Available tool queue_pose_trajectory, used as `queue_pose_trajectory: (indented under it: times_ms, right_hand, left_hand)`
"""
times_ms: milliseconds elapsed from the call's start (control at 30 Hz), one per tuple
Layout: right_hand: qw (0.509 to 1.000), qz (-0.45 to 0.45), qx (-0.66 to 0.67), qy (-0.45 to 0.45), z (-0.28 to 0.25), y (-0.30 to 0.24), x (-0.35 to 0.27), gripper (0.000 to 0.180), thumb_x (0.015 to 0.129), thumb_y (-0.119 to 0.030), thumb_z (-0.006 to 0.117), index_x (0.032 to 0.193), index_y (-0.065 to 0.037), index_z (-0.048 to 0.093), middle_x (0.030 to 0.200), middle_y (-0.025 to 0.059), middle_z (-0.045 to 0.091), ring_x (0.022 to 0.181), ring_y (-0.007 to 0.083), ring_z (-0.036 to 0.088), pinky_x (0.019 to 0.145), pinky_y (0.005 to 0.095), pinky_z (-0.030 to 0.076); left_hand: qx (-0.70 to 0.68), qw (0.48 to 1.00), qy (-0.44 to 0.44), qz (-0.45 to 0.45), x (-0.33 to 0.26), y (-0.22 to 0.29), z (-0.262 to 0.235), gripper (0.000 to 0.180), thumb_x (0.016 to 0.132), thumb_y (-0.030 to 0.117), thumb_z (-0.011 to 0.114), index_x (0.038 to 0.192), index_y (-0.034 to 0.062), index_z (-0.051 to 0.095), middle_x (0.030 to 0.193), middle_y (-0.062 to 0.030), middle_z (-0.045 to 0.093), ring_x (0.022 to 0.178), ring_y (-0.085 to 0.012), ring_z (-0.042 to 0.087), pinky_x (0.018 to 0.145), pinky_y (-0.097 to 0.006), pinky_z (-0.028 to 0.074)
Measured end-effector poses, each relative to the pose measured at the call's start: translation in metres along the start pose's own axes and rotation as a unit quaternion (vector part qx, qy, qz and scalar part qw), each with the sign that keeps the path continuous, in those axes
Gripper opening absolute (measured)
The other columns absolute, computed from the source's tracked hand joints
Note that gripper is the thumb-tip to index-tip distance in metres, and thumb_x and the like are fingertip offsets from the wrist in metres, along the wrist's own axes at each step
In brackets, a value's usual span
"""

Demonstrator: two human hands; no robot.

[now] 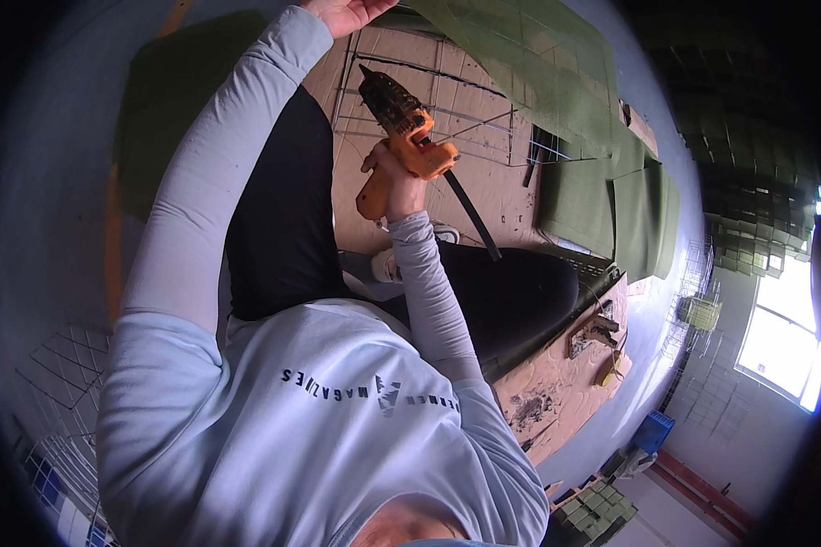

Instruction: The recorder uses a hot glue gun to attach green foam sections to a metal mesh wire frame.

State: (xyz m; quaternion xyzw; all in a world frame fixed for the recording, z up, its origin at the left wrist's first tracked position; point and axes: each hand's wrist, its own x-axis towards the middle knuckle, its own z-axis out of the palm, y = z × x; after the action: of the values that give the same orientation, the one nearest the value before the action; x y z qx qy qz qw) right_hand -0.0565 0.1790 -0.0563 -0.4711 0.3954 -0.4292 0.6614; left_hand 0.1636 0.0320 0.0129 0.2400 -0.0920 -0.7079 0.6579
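An orange glue gun (436,157) with a dark, grimy nozzle points up and to the left. My right hand (397,182) is wrapped around its handle, and a black glue stick (474,217) juts from its back end. Up at the top edge, my left hand (345,13) is partly cut off by the picture; its visible fingers stretch to the right, beside a green mesh sheet (547,68). That sheet lies partly over a thin wire frame (465,77), which rests on brown cardboard (360,178) in front of my legs.
More green sheet (646,214) lies folded at the right, another green sheet (169,118) at the left. A stained cardboard piece (556,401) beside my right leg bears a small stand (595,330) and a yellow item (609,368). Wire racks (68,374) stand at left; a blue crate (652,431) sits farther right.
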Motion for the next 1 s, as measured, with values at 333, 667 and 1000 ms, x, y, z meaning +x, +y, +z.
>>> queue_pose_trajectory:
  times_ms: [333,667,1000]
  right_hand:
    - [0.996,-0.007,0.068,0.055,-0.08,-0.026,-0.053,0.025,0.075,-0.011,0.057,0.096,0.001,0.049,0.073,0.0075,0.053,0.067,0.0186,0.054,0.063,0.0296,0.041]
    - [0.984,-0.047,0.145,0.096,-0.102,-0.035,-0.083,0.036,0.075,-0.011,0.054,0.106,0.004,0.044,0.086,0.013,0.055,0.089,0.0293,0.058,0.075,0.0378,0.045]
    - [0.982,-0.072,0.133,0.113,-0.099,-0.034,-0.071,0.039,0.077,-0.015,0.05,0.108,0.006,0.041,0.1,0.0233,0.055,0.098,0.0337,0.055,0.087,0.0396,0.042]
  left_hand:
    - [0.49,0.869,0.002,0.068,-0.027,-0.003,-0.008,0.056,0.077,0.016,0.065,0.124,0.0005,0.04,0.1,-0.0072,0.058,0.088,-0.0112,0.056,0.071,-0.021,0.047]
    - [0.585,0.81,0.038,0.014,-0.05,0.014,-0.024,0.04,0.072,0.018,0.07,0.106,0.0041,0.056,0.083,0.0004,0.059,0.079,-0.007,0.053,0.065,-0.02,0.043]
    - [0.532,0.841,0.093,0.017,-0.058,0.002,-0.048,0.016,0.073,0.02,0.071,0.076,0.0127,0.057,0.07,0.0074,0.055,0.06,-0.0005,0.047,0.052,-0.016,0.038]
